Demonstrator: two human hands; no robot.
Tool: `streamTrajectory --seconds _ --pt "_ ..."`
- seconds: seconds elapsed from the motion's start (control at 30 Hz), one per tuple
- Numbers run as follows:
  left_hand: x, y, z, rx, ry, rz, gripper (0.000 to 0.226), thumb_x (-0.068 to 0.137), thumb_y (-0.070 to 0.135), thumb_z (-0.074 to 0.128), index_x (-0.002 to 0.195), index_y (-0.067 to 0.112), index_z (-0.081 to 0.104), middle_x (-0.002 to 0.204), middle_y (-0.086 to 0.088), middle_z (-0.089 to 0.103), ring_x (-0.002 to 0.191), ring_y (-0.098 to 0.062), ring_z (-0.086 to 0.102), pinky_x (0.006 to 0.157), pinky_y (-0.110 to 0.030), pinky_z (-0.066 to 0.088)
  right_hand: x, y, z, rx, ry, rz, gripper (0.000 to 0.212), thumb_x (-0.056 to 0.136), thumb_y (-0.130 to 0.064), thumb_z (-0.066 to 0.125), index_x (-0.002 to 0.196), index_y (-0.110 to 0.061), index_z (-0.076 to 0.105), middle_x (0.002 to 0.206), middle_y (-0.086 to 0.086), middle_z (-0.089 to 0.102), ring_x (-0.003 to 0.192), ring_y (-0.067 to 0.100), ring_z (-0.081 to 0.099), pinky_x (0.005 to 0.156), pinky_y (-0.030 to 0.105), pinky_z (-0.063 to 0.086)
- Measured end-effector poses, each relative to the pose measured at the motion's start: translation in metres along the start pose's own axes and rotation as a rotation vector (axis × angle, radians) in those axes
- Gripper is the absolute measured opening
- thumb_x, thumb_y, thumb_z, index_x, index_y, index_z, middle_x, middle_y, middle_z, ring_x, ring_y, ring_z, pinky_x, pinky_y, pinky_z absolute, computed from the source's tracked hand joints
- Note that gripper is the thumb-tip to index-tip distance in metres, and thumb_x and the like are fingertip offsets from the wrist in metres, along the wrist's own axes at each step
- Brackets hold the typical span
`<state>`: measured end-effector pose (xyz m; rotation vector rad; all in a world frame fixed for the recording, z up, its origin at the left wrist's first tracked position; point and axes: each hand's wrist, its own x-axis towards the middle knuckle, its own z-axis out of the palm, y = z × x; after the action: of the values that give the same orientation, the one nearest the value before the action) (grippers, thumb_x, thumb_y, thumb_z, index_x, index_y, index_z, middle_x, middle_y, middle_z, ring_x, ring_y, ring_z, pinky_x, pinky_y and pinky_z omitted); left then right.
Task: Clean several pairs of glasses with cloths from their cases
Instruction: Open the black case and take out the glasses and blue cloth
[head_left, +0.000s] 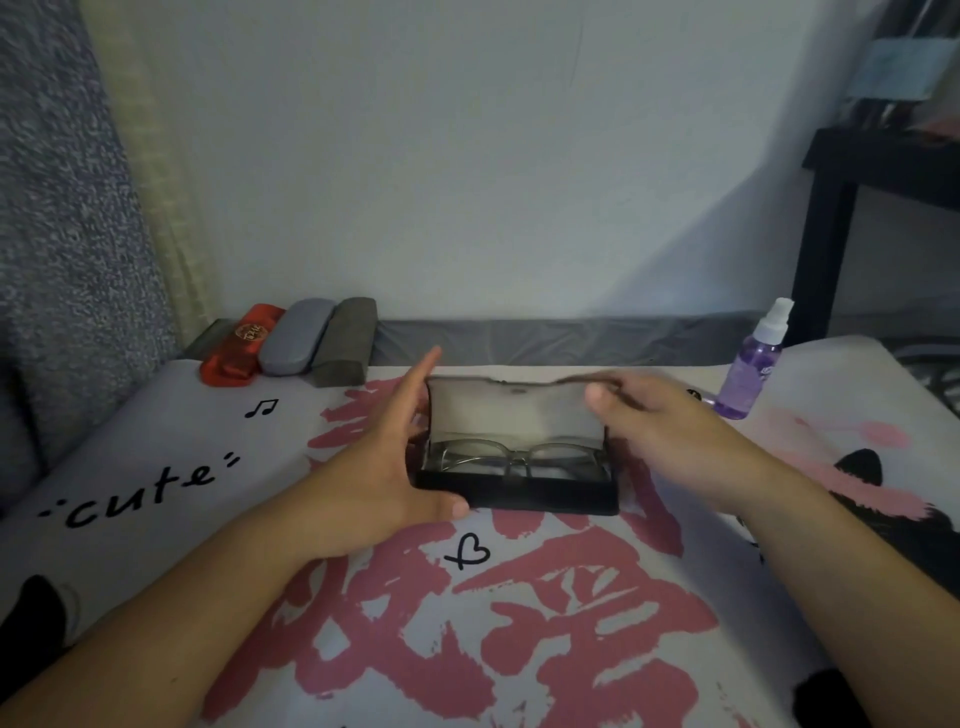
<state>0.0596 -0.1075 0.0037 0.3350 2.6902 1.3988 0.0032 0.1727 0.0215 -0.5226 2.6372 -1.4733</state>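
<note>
A black case (519, 457) stands open on the printed bedspread (519, 623), and I take it as my landmark. The glasses (519, 457) lie folded inside it, not yet lifted out. My left hand (384, 467) steadies the case's left end, fingers straight and together along its side, thumb against the front edge. My right hand (654, 421) is at the lid's upper right corner; its fingers are blurred, so I cannot tell whether they pinch the lid or merely touch it.

I judge the job barely begun: one case open, nothing wiped. Behind the case to the left, three more cases lie side by side, shut (a red case (239, 345), a light grey case (296, 338) and a dark grey case (345, 340)). A purple spray bottle (753, 364) stands upright behind it to the right.

No cloth shows; if one is in the case, the glasses or the dim lining hide it. Both forearms run off the bottom edge.
</note>
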Motion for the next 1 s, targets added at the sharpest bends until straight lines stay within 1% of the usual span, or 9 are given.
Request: streamTrajectory --seconds 0.13,0.27,0.3,0.37,0.5,0.73,0.83,0.93,1.0 --pt "-0.001 0.0 0.0 0.027 0.058 0.004 0.134 0.069 0.027 0.093 0.14 0.076 -0.01 0.159 0.024 0.013 0.145 -0.009 0.031 0.118 -0.043 0.037 0.016 0.012 0.017 -0.014 0.376 0.151 0.028 0.104 -0.032 0.051 0.132 -0.027 0.055 0.101 -0.003 0.068 0.091 0.019 0.07 0.09 0.042 0.056" --pt "0.0 -0.001 0.0 0.077 0.041 0.022 0.129 0.069 0.031 0.093 0.141 0.075 -0.005 0.157 0.027 0.011 0.145 -0.011 0.033 0.117 -0.046 0.038 0.015 0.006 0.011 -0.321 0.55 -0.032 0.009 0.098 -0.02 0.059 0.106 -0.021 0.063 0.1 -0.007 0.057 0.088 0.014 0.057 0.073 0.026 0.041" --pt "0.0 -0.001 0.0 0.084 0.037 0.026 0.128 0.069 0.032 0.093 0.141 0.075 -0.004 0.156 0.028 0.011 0.144 -0.011 0.034 0.117 -0.045 0.039 0.013 0.002 0.007 -0.339 0.513 -0.093 0.008 0.097 -0.024 0.06 0.091 -0.022 0.064 0.091 -0.008 0.056 0.085 0.015 0.055 0.069 0.025 0.037" --pt "-0.001 -0.001 0.0 0.095 0.046 0.031 0.126 0.07 0.032 0.092 0.142 0.075 -0.002 0.154 0.029 0.013 0.142 -0.008 0.036 0.116 -0.043 0.04 0.008 -0.003 0.001 -0.338 0.317 -0.103 0.033 0.1 -0.036 0.057 0.074 -0.017 0.064 0.079 -0.001 0.058 0.081 0.019 0.056 0.069 0.032 0.039" --pt "0.0 0.0 0.007 0.11 0.088 0.054 0.122 0.073 0.032 0.09 0.145 0.071 0.0 0.147 0.03 0.02 0.137 -0.001 0.035 0.113 -0.029 0.037 -0.002 -0.006 -0.001 -0.506 0.026 -0.019 0.055 0.102 -0.054 0.036 0.08 -0.016 0.07 0.09 0.001 0.056 0.084 0.011 0.056 0.079 0.03 0.043" --pt "-0.002 -0.001 0.009 0.129 0.073 0.07 0.116 0.075 0.036 0.087 0.145 0.071 0.001 0.141 0.031 0.021 0.133 0.002 0.031 0.109 -0.025 0.034 0.002 -0.011 0.004 -0.695 -0.059 0.016 0.062 0.102 -0.058 0.029 0.082 -0.013 0.066 0.097 -0.003 0.049 0.09 0.009 0.053 0.084 0.033 0.041" --pt "-0.001 0.0 0.008 0.149 0.061 0.077 0.113 0.076 0.039 0.086 0.146 0.069 0.003 0.143 0.031 0.02 0.136 0.0 0.031 0.109 -0.025 0.033 0.003 -0.014 0.008 -0.551 -0.067 0.06 0.061 0.103 -0.056 0.026 0.078 -0.012 0.059 0.096 0.0 0.048 0.088 0.01 0.052 0.076 0.026 0.036" --pt "0.0 0.0 0.007 0.165 0.058 0.084 0.11 0.077 0.039 0.086 0.146 0.068 0.005 0.144 0.03 0.021 0.137 -0.001 0.03 0.109 -0.024 0.033 0.002 -0.02 0.008 -0.318 0.03 0.102 0.063 0.103 -0.057 0.026 0.091 -0.008 0.065 0.098 0.002 0.057 0.089 0.011 0.056 0.07 0.015 0.034" --pt "0.0 -0.001 0.007 0.18 0.054 0.09 0.11 0.077 0.039 0.085 0.149 0.065 0.005 0.143 0.03 0.02 0.136 0.0 0.03 0.107 -0.02 0.032 -0.001 -0.022 0.006 -0.227 0.028 0.126 0.054 0.103 -0.056 0.035 0.089 -0.013 0.066 0.088 -0.004 0.063 0.079 0.009 0.057 0.066 0.019 0.035"
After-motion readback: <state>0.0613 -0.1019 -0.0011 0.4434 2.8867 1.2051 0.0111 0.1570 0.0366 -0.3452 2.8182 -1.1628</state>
